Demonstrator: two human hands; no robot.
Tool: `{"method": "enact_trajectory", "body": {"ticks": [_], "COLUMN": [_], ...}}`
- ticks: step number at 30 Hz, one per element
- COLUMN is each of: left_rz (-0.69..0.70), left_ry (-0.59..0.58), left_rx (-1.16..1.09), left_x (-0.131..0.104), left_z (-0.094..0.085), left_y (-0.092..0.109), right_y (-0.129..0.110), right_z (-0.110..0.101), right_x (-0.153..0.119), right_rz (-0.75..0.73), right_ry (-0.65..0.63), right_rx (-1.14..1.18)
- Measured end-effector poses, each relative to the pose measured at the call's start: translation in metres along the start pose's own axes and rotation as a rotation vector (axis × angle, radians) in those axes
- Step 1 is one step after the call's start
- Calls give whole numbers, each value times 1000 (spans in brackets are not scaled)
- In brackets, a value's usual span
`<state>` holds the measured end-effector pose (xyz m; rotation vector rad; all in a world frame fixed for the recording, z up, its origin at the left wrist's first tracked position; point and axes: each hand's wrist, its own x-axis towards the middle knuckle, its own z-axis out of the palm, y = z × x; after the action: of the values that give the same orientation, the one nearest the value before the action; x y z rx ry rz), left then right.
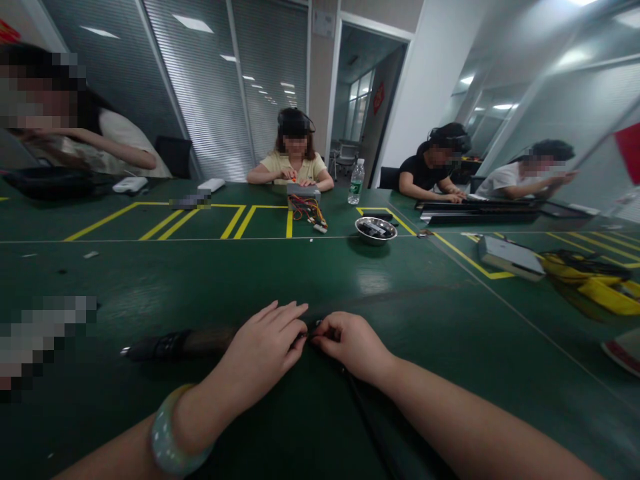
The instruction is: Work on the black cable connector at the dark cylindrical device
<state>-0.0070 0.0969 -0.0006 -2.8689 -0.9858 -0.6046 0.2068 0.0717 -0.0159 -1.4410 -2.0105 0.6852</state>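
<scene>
A dark electric screwdriver [167,345], long and cylindrical, lies on the green table with its metal tip pointing left. My left hand [267,340] wears a bangle at the wrist and covers the tool's rear end. Its thumb and index finger are closed there, while the other fingers stretch over the top. Close beside it, my right hand [353,340] pinches the end of a black cable [363,410], which runs down toward the table's near edge. The fingertips of both hands almost meet. Whether cable and screwdriver touch is hidden between them.
A metal bowl [376,230] of dark small parts stands ahead, near a water bottle [356,181]. A power supply with coloured wires [303,200] sits before a person opposite. A flat grey box [510,258] and yellow bag [595,283] lie right. Several people sit around.
</scene>
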Motion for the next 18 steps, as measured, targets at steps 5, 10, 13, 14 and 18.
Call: {"method": "enact_trajectory", "body": {"ticks": [5, 10, 13, 14, 18], "left_rz": [124, 135, 104, 96, 80], "left_ry": [8, 43, 59, 61, 49], "left_rx": [88, 62, 35, 31, 19], "left_x": [2, 4, 3, 3, 2], "left_z": [-5, -4, -1, 0, 1], "left_y": [-1, -2, 0, 0, 1], "right_y": [1, 2, 3, 3, 2], "right_z": [0, 2, 2, 2, 1], "right_x": [-1, 0, 0, 1, 1], "right_rz": [-2, -2, -4, -5, -8], "right_ry": [4, -2, 2, 5, 3], "right_rx": [1, 6, 6, 7, 11]}}
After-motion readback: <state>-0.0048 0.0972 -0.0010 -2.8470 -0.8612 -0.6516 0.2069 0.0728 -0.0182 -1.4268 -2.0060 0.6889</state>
